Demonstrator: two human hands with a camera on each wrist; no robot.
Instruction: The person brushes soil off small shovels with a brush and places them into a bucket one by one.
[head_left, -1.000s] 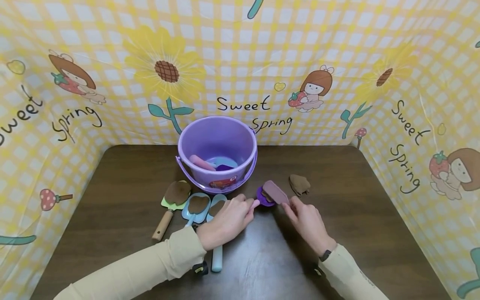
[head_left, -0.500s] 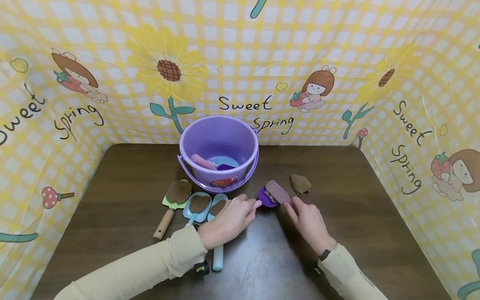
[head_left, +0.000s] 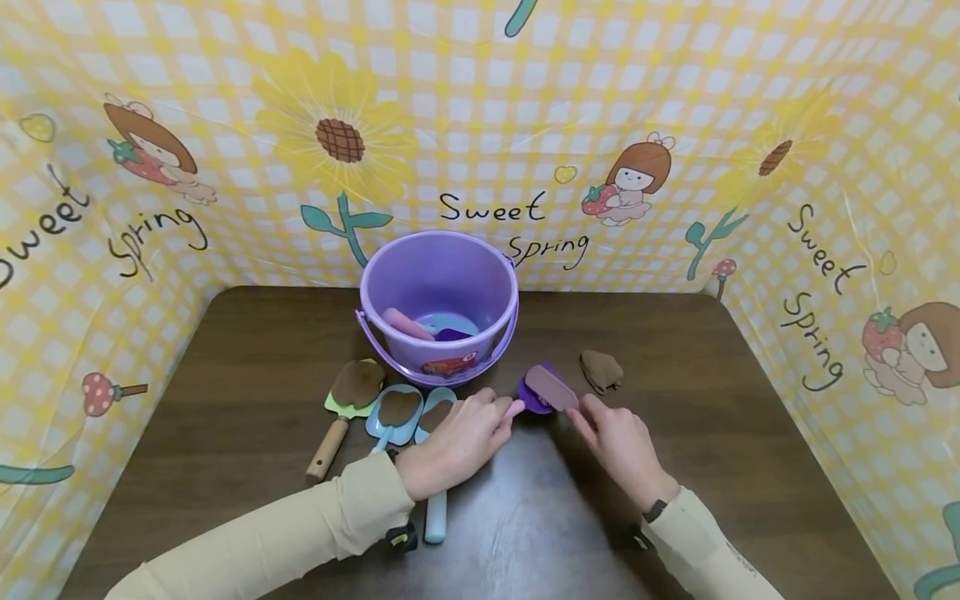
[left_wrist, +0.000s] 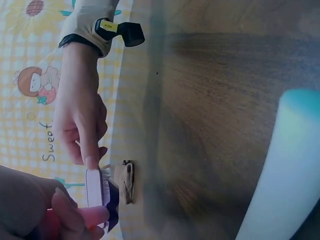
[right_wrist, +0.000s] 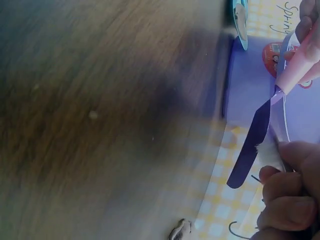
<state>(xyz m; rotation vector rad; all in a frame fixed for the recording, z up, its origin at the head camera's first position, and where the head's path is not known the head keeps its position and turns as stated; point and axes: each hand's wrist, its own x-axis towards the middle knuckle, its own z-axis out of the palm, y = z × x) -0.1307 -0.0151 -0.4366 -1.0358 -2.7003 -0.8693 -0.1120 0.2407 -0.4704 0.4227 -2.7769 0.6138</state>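
My left hand (head_left: 457, 440) grips the pink handle (left_wrist: 95, 216) of a small toy shovel with a purple blade (right_wrist: 250, 142). The blade is held tilted in front of the bucket. In my right hand (head_left: 621, 450) is a mauve-backed brush (head_left: 551, 389), pinched at its near end. Its pale bristles (left_wrist: 106, 173) face the blade and seem to touch it. The brush back hides much of the blade in the head view. Beyond my right hand lies a crumpled brown cloth (head_left: 601, 371).
A purple bucket (head_left: 438, 275) with tools inside stands at the back. Left of my left hand lie a green shovel with a wooden handle (head_left: 327, 448) and two light-blue shovels (head_left: 369, 427), (head_left: 435, 517), each with brown patches. My left forearm passes over some handles.
The brush shifts a little right and then back left across the purple blade. Its bristles, visible half a second ago in the head view, are now mostly covered. Both hands keep their holds.
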